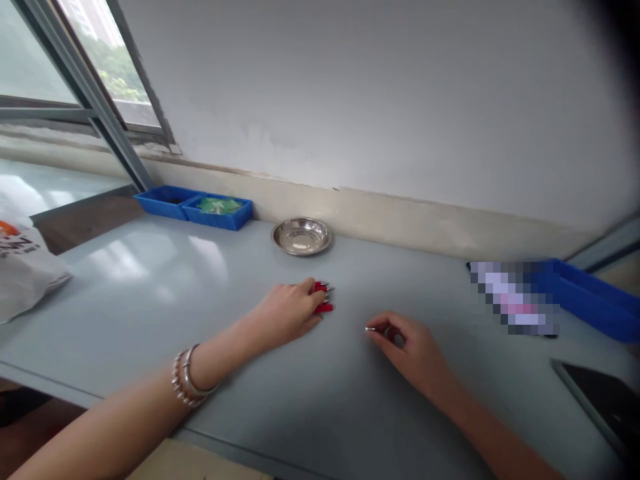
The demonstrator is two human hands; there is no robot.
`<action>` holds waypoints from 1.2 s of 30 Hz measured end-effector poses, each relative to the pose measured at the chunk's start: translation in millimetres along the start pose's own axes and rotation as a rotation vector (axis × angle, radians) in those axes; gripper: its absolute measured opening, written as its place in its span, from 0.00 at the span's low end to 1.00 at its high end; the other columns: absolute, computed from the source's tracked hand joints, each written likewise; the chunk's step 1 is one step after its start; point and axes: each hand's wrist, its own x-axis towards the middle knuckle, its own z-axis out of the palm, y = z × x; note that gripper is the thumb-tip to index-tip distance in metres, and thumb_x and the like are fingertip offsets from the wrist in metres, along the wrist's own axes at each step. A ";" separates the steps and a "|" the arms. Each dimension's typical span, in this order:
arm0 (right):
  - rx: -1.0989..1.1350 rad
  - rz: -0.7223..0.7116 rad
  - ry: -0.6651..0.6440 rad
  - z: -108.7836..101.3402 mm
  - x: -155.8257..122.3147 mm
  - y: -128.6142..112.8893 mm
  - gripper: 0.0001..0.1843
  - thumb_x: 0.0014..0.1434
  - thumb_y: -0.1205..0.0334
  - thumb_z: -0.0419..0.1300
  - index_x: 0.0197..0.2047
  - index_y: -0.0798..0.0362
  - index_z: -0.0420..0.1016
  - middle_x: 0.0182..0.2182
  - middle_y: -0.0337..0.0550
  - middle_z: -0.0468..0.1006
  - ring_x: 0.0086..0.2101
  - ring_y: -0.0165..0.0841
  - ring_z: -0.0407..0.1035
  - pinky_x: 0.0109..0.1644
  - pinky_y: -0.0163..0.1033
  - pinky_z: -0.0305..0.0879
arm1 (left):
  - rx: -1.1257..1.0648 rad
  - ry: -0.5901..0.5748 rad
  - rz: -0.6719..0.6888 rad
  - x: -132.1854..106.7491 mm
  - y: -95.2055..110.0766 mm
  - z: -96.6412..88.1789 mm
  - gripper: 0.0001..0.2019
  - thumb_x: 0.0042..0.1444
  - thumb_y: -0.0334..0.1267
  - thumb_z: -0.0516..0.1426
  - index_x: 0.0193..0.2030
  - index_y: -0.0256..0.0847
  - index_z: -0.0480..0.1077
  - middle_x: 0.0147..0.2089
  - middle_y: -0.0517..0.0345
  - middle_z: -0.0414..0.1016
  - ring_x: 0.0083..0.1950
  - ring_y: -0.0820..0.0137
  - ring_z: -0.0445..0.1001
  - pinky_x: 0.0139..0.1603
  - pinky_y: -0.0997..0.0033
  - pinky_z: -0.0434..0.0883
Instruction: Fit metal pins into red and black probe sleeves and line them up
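Note:
Several red pens (326, 308) with pointed silvery tips lie in a bunch on the grey table. My left hand (289, 312) is closed over them, and its palm and fingers hide most of their length. To the right, my right hand (407, 343) is held in a pinch just above the tabletop. Between its thumb and forefinger is a small shiny metal piece (370, 328), too small to name exactly. A gap of bare table separates the two hands.
Near the wall stands a round steel dish (301, 248). Two blue trays (220, 219) sit at the back left, one holding a green packet. At right are a blurred-out object (510, 300), another blue bin (590, 300) and a dark flat device (600, 407). A white bag (30, 273) lies far left.

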 end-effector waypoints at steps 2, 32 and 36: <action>0.014 -0.009 -0.028 1.8 -1.3 0.1 0.08 0.55 0.59 0.56 0.32 0.51 0.75 0.27 0.41 0.77 0.27 0.31 0.70 0.33 0.35 0.67 | 0.017 -0.002 -0.002 -0.1 1.4 2.0 0.12 0.61 0.39 0.50 0.45 0.37 0.70 0.43 0.48 0.71 0.34 0.65 0.74 0.33 0.67 0.69; 0.003 -0.177 -0.028 6.3 -8.8 -3.6 0.07 0.57 0.62 0.56 0.36 0.51 0.75 0.29 0.41 0.80 0.28 0.31 0.73 0.37 0.36 0.70 | -0.524 0.185 0.211 -7.9 22.9 8.7 0.09 0.62 0.39 0.54 0.43 0.38 0.72 0.38 0.55 0.73 0.34 0.72 0.71 0.34 0.73 0.67; -0.014 -0.199 -0.008 7.4 -9.3 -5.1 0.06 0.57 0.61 0.56 0.35 0.50 0.74 0.29 0.41 0.80 0.28 0.31 0.73 0.36 0.36 0.70 | -0.510 0.157 0.191 -7.9 23.7 11.2 0.08 0.62 0.39 0.54 0.40 0.38 0.71 0.37 0.54 0.72 0.35 0.70 0.71 0.35 0.72 0.67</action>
